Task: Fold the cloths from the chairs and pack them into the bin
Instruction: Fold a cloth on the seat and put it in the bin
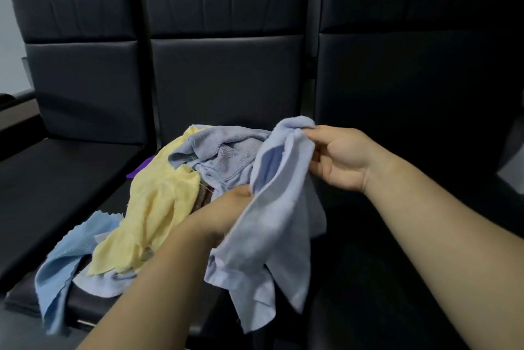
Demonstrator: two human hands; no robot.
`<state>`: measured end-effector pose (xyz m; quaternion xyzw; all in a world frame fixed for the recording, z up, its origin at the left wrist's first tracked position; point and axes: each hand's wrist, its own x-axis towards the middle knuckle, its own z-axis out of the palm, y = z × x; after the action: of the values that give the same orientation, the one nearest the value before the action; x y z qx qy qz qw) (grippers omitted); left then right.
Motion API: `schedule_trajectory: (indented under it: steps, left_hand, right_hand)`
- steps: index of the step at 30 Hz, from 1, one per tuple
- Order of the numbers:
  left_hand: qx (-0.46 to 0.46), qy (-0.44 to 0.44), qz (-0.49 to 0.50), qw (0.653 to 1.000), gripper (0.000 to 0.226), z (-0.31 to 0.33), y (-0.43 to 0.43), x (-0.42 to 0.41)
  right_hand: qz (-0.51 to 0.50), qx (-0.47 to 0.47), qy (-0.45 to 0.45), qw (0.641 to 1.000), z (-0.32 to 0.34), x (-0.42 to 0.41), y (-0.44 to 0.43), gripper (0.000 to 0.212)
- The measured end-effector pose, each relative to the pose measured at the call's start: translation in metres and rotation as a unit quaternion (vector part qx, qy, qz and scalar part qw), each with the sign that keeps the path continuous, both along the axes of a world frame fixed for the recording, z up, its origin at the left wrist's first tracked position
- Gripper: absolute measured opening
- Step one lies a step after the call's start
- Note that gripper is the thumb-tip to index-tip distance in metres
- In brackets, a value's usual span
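Pinching pale-blue cloth (273,225) top, right hand (338,158) raised; left hand (225,209) grips lower edge.

Black padded leatherette chairs (224,72): uniform, unpatterned, vertical stitched panels at 12 o'clock. Pale lavender-blue terry cloth (278,208), centre frame: plain. From it, pale yellow thin cloth (158,202) at 9 o'clock: plain. Sky-blue zigzag-edged cloth (65,264) at 8 o'clock: plain. Grey-blue terry towel (224,151) at 11 o'clock. Purple fabric scrap (140,169) at 10 o'clock.
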<state>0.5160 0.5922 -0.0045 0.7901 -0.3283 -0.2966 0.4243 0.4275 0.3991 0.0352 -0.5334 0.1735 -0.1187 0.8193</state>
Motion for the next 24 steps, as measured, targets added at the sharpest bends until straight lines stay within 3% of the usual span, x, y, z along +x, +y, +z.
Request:
schedule_trajectory:
  steps: [3,5,7,12,13,14,16,18,19,21,22,24]
  left_hand:
    - [-0.065,0.106,0.039,0.991,0.016,0.002,-0.021,-0.015]
    - [-0.136,0.266,0.06,0.952,0.014,0.002,-0.042,-0.033]
    - [-0.158,0.369,0.027,0.915,0.022,0.002,-0.065,-0.053]
    - [-0.23,0.461,-0.125,0.848,0.049,0.001,-0.128,-0.116]
    - [-0.241,0.451,-0.121,0.851,0.049,-0.002,-0.139,-0.124]
    - [-0.244,0.412,-0.08,0.874,0.046,-0.007,-0.147,-0.129]
    - [-0.211,0.251,0.034,0.944,0.046,-0.021,-0.158,-0.131]
    - [-0.117,0.057,0.104,0.986,0.052,-0.046,-0.151,-0.122]
    - [-0.066,-0.021,0.094,0.993,0.052,-0.06,-0.146,-0.121]
    - [-0.025,-0.112,0.024,0.993,0.04,-0.084,-0.138,-0.124]
    - [-0.032,-0.133,-0.02,0.99,0.034,-0.09,-0.136,-0.13]
    - [-0.051,-0.149,-0.116,0.981,0.026,-0.097,-0.135,-0.15]
  right_hand:
    - [-0.069,0.018,0.017,0.997,-0.012,-0.021,-0.017,0.015]
    - [-0.116,0.024,0.022,0.993,-0.017,-0.041,-0.03,0.014]
    - [-0.143,0.023,0.037,0.989,-0.017,-0.063,-0.045,0.014]
    - [-0.288,0.02,0.081,0.954,0.006,-0.119,-0.112,0.013]
    - [-0.309,0.005,0.091,0.947,0.008,-0.127,-0.125,0.017]
    - [-0.312,-0.036,0.11,0.943,0.008,-0.133,-0.137,0.018]
    - [-0.301,-0.207,0.196,0.91,-0.005,-0.152,-0.152,0.004]
    - [-0.272,-0.356,0.299,0.842,-0.024,-0.172,-0.15,0.038]
    - [-0.256,-0.405,0.328,0.814,-0.033,-0.185,-0.142,0.045]
    - [-0.197,-0.473,0.345,0.786,-0.054,-0.205,-0.127,0.024]
    - [-0.149,-0.491,0.364,0.778,-0.065,-0.213,-0.121,0.011]
    - [-0.005,-0.502,0.447,0.74,-0.081,-0.233,-0.108,0.011]
